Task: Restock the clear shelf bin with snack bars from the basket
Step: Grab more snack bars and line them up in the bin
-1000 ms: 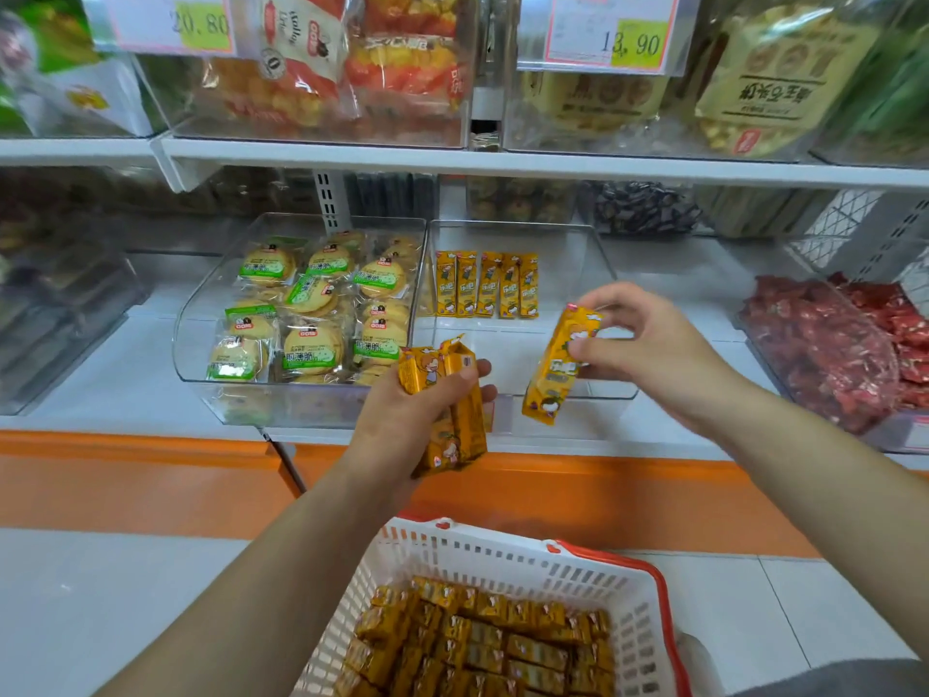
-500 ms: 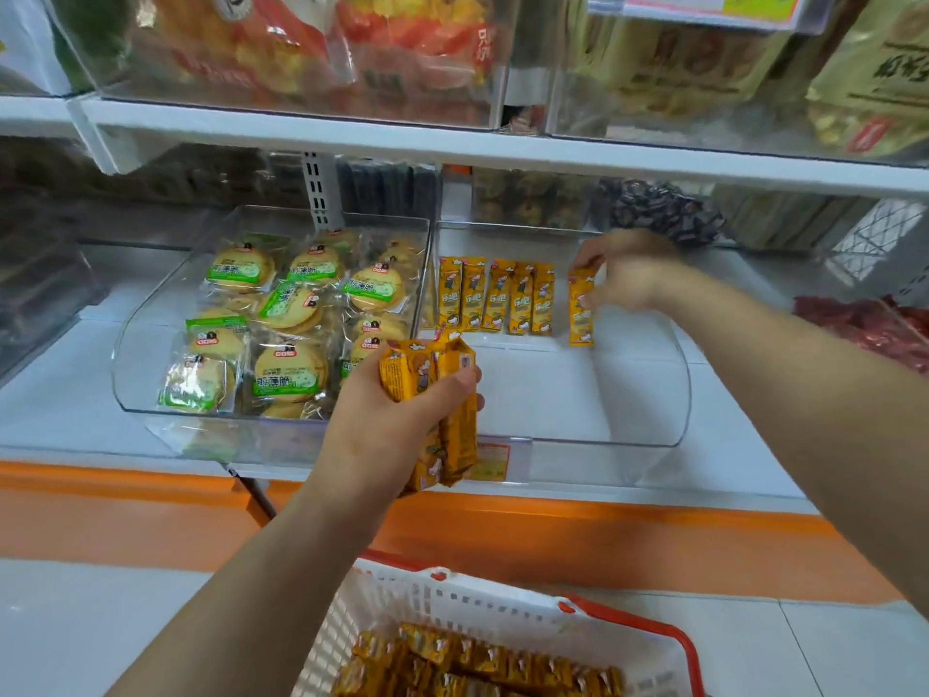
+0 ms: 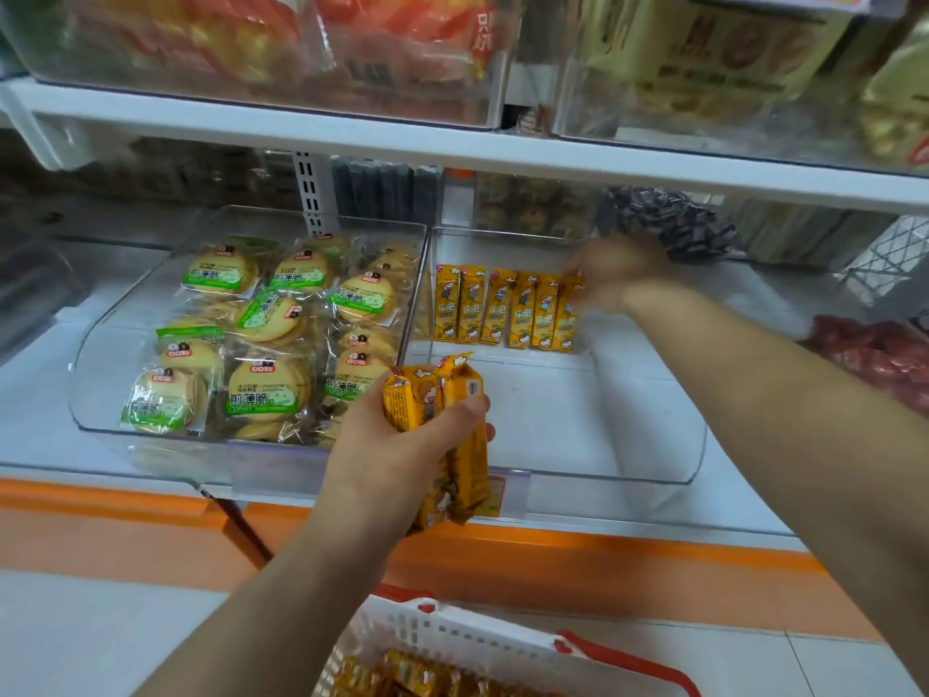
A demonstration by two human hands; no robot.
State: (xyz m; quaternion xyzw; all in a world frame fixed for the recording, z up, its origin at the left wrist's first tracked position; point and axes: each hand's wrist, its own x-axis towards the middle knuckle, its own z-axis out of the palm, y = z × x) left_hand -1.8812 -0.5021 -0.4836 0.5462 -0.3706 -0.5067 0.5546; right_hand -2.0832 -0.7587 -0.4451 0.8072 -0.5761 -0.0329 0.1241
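My left hand grips a bundle of yellow snack bars, held upright in front of the clear shelf bin. A row of several yellow bars lies at the back left of that bin. My right hand, blurred, reaches deep into the bin and pinches the top end of the rightmost bar, which lies against the row. The white basket with a red handle sits at the bottom edge, with more yellow bars inside.
A second clear bin to the left holds round biscuit packs. Red packets lie at the right. The upper shelf edge overhangs the bins. Dark wrapped sweets sit behind my right hand.
My right hand carried one bar from in front of the bin to the back and set it against the row. The view moved closer; my left hand kept its bundle.
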